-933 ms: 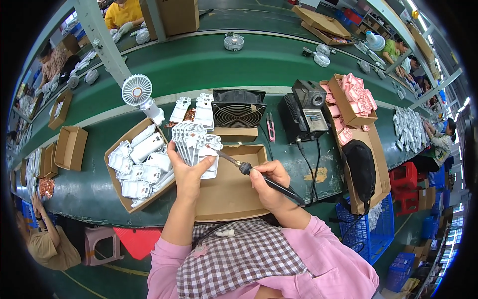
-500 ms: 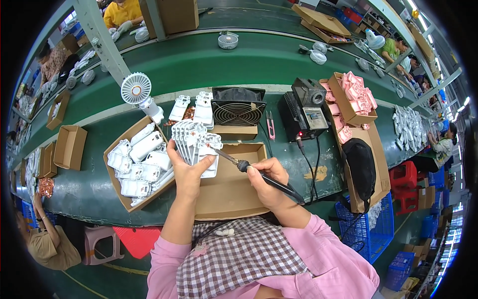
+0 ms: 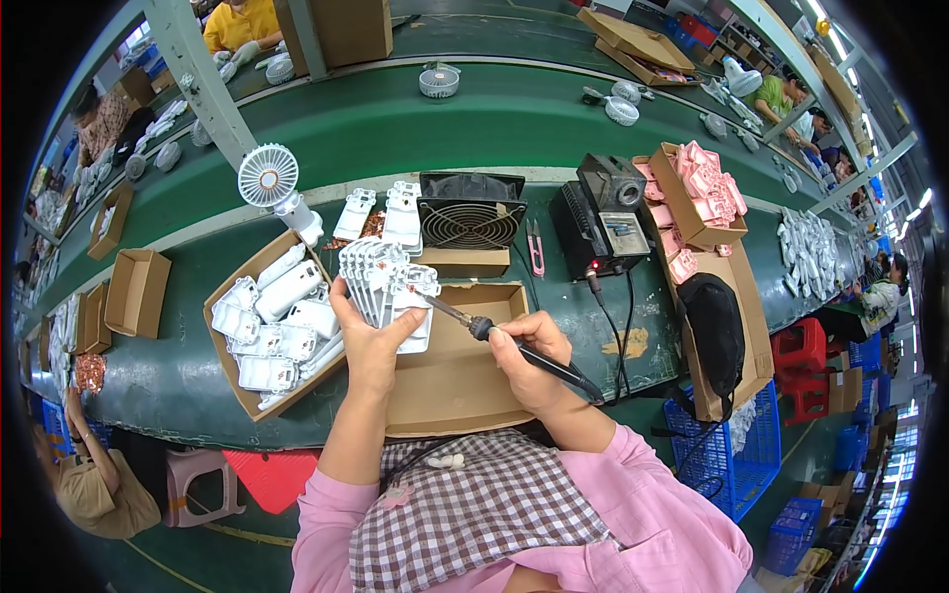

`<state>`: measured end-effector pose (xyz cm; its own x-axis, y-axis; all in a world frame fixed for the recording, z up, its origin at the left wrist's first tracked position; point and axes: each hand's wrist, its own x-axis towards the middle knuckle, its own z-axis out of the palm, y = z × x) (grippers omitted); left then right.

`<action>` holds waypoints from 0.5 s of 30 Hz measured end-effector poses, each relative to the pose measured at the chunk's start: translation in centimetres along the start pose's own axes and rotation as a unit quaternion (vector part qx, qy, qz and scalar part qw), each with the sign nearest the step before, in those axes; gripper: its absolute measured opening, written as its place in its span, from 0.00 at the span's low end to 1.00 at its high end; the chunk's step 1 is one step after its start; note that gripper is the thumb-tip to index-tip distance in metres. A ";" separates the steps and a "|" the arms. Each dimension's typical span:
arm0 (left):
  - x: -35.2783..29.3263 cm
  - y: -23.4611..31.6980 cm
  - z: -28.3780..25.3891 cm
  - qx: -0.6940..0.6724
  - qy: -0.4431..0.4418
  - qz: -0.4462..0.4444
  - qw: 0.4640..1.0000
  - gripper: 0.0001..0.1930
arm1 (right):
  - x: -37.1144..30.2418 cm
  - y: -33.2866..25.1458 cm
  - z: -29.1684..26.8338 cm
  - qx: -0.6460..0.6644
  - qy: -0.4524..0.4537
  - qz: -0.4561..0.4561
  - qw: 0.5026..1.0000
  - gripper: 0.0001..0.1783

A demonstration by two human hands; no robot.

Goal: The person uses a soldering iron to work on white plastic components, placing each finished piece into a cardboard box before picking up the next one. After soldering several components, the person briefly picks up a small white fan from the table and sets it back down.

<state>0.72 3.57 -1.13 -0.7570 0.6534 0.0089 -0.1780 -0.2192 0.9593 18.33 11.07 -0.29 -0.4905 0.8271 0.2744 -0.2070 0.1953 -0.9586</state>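
Left hand (image 3: 371,341) clasping fanned white plastic shells (image 3: 381,282); right hand (image 3: 529,361) gripping black-handled soldering iron (image 3: 514,346), tip touching them.

- green workbench (image 3: 554,326) bears a black fan unit (image 3: 471,211);
- left of the fan unit, a cardboard box of white housings (image 3: 272,331);
- right of it, a black soldering station (image 3: 603,217);
- in front, an open cardboard tray (image 3: 457,371)

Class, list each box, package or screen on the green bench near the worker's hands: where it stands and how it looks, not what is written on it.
Open brown carton, left of the left hand: holds white plastic shells.
Shallow brown tray box, under both hands: nothing visible inside.
Tilted brown carton, right rear: holds pink parts.
Black soldering station, behind the right hand: small pale display panel.
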 end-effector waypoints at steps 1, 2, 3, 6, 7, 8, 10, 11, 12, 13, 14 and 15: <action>0.0 -0.1 0.0 0.001 0.001 0.002 1.000 0.49 | 0.0 0.0 0.0 0.003 -0.002 0.002 1.000 0.09; 0.0 0.0 0.0 0.001 0.001 0.002 1.000 0.49 | 0.0 0.1 0.0 0.003 -0.002 0.002 1.000 0.09; 0.0 0.1 0.1 -0.002 0.000 0.001 1.000 0.49 | -0.1 0.3 0.0 0.023 0.009 -0.002 1.000 0.09; 0.0 0.0 0.1 -0.002 -0.002 -0.001 1.000 0.49 | -0.1 0.6 -0.2 0.045 0.016 -0.010 0.999 0.09; 0.0 -0.1 0.0 0.000 -0.002 -0.001 1.000 0.49 | -0.1 0.6 -0.2 0.047 0.012 -0.013 0.999 0.09; 0.0 0.0 0.0 0.000 -0.001 -0.001 1.000 0.49 | -0.1 0.6 -0.2 0.048 0.011 -0.013 0.999 0.09; -0.1 0.0 0.0 -0.006 -0.006 -0.004 1.000 0.49 | -0.1 0.3 -0.2 0.031 -0.002 -0.006 0.999 0.09; -0.2 0.1 0.0 -0.006 -0.006 -0.003 1.000 0.49 | -0.2 0.2 -0.1 0.032 -0.003 -0.007 0.999 0.09; -0.2 0.1 0.1 -0.002 -0.006 -0.003 1.000 0.49 | -0.1 0.2 -0.1 0.039 -0.005 0.001 0.999 0.10; -0.2 0.1 0.1 0.001 -0.005 -0.002 1.000 0.49 | -0.1 0.3 0.0 0.047 -0.008 0.008 0.999 0.10; -0.1 0.1 0.2 0.002 -0.005 -0.003 1.000 0.49 | -0.1 0.3 0.0 0.048 -0.008 0.009 0.999 0.10; -0.2 0.2 0.2 0.008 -0.004 -0.001 1.000 0.49 | 0.0 0.2 0.0 0.046 -0.009 0.007 0.999 0.10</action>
<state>0.93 3.53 -0.92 -0.7519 0.6592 0.0091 -0.1695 -0.2067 0.9636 18.27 11.07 -0.50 -0.5084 0.8202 0.2621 -0.2757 0.1333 -0.9520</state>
